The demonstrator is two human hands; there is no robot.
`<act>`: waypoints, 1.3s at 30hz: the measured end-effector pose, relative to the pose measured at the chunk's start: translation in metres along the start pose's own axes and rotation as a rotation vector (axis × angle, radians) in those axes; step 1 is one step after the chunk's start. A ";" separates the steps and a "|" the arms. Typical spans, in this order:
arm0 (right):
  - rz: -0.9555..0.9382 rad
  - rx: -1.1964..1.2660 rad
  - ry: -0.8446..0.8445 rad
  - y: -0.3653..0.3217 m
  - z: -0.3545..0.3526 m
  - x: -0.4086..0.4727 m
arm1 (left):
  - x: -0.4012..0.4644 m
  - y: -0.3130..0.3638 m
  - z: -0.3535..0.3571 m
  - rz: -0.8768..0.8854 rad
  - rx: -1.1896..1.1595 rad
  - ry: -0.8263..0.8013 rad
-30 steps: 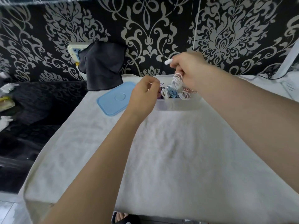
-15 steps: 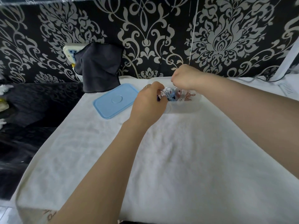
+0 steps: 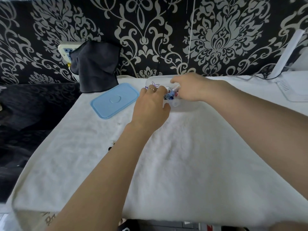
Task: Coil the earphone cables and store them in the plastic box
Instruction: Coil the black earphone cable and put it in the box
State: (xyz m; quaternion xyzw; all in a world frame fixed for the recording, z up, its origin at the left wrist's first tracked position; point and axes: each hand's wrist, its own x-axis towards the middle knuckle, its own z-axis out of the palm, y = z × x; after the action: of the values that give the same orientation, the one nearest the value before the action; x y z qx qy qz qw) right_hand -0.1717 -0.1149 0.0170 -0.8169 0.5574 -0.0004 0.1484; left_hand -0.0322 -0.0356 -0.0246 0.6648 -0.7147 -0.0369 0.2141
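Note:
The translucent plastic box (image 3: 186,106) stands at the far side of the white towel (image 3: 175,164). Several coiled earphone cables (image 3: 170,95), white, blue and purple, lie inside it. My left hand (image 3: 150,109) grips the box's front-left wall, with its fingers inside over the rim and its thumb outside. My right hand (image 3: 190,88) reaches into the box from the right. Its index finger is stretched out and its other fingertips touch the coils. The hands hide much of the box's inside.
The light blue lid (image 3: 115,100) lies flat on the towel left of the box. A dark cloth (image 3: 96,67) hangs on the patterned wall over a socket strip. A white device (image 3: 293,88) with cables sits at the far right.
My right hand has come down from above the box, where it held a white coil, and now lies low inside it. My left hand has moved onto the box's front-left wall.

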 end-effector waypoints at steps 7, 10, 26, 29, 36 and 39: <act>0.164 0.094 0.475 0.027 0.007 -0.061 | -0.013 0.027 0.000 0.075 -0.147 0.039; 0.452 -0.006 0.281 0.046 0.030 -0.086 | -0.024 0.033 0.008 0.119 -0.135 -0.094; 0.537 0.049 0.233 0.094 0.061 -0.111 | -0.053 0.028 0.011 0.017 -0.075 -0.421; 0.405 0.175 0.246 0.079 0.060 -0.110 | -0.055 0.027 0.012 0.008 -0.078 -0.433; 0.337 0.217 0.380 0.078 0.052 -0.114 | -0.054 0.025 0.013 0.006 -0.083 -0.433; 0.557 0.149 0.331 0.100 0.046 -0.121 | -0.053 0.025 0.012 0.008 -0.082 -0.431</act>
State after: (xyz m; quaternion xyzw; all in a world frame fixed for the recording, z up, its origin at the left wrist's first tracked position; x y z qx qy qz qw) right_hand -0.3003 -0.0272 -0.0316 -0.6090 0.7742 -0.1333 0.1095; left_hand -0.0588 0.0160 -0.0404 0.6293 -0.7447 -0.2062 0.0834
